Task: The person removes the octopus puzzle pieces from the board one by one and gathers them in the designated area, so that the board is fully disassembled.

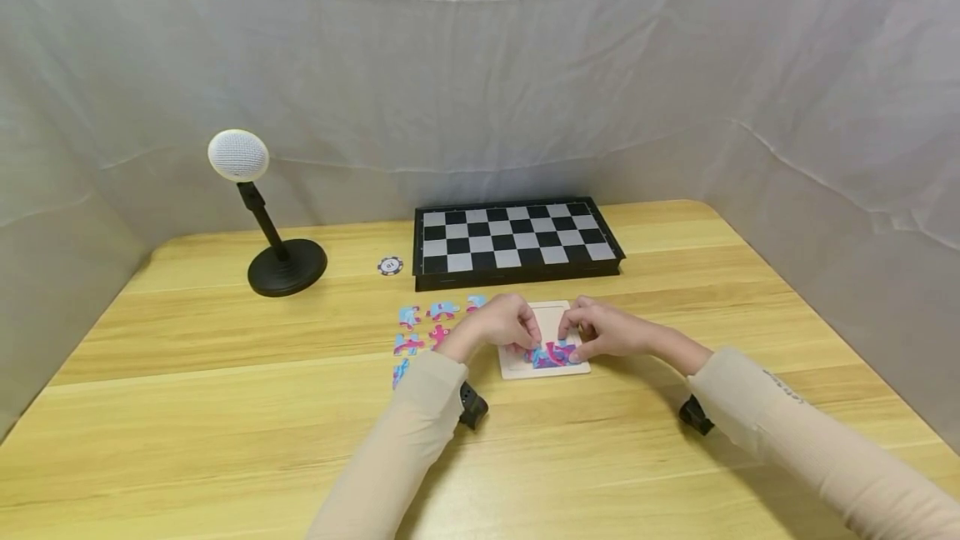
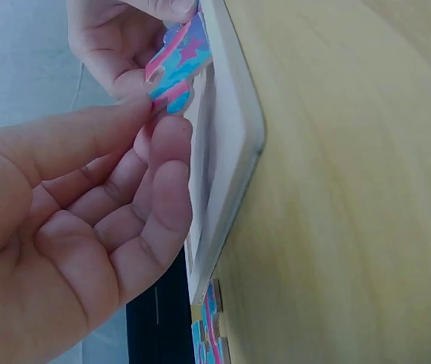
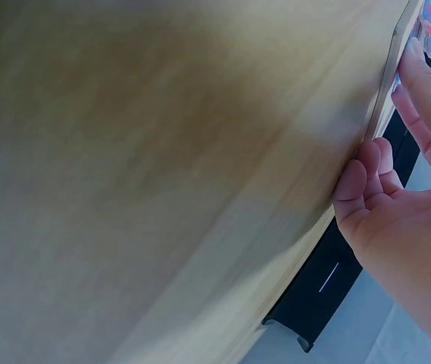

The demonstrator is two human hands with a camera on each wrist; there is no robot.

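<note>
A pale wooden puzzle tray (image 1: 551, 315) lies in front of me with blue, purple and pink jigsaw pieces (image 1: 553, 355) along its near side. My left hand (image 1: 501, 325) comes over the tray's left side. Its thumb and forefinger pinch a blue and pink jigsaw piece (image 2: 176, 97), while the other fingers curl loosely below. From the right, my right hand (image 1: 609, 330) grips a purple and blue piece (image 2: 189, 49) with its thumb at the near right corner. The two pieces meet between the hands, tilted over the tray in the left wrist view.
Several loose jigsaw pieces (image 1: 408, 344) lie left of the tray, partly hidden by my left arm. Behind stands a black and white chessboard (image 1: 514, 236), with a poker chip (image 1: 390, 266) beside it. A round white device on a black stand (image 1: 287, 267) is at the back left.
</note>
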